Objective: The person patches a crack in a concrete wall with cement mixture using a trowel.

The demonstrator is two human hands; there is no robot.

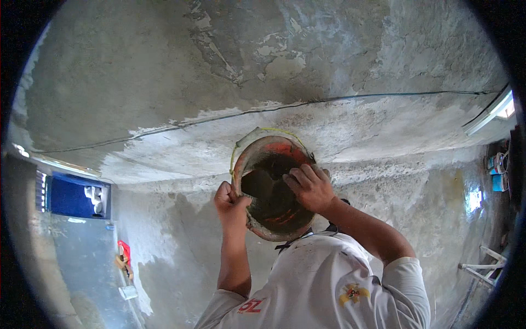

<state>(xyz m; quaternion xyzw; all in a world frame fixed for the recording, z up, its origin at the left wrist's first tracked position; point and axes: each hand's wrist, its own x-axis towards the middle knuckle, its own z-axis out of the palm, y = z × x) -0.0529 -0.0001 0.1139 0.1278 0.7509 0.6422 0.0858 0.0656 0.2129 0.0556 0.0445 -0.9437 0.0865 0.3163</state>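
Observation:
An orange-red bucket (274, 143), its rim crusted with grey, is held in front of my body with its mouth facing up toward me. My left hand (232, 203) grips the left side of the rim, thumb over the edge. Over the right part of the mouth is my right hand (310, 188), closed, its knuckles up; what it holds is hidden. Below its fingers, a flat grey-brown shape (257, 185) shows inside, too dark to name. Wet grey residue coats the inner wall. A thin yellow-green handle (282, 130) with a grip piece loops past the far rim.
Ahead rises a patchy grey cement wall (356, 60), crossed by a dark cable (383, 96). At far left are a blue doorway (76, 194) and a red item (125, 252) by a ledge. Blue buckets (498, 178) and a metal frame (485, 266) stand at far right.

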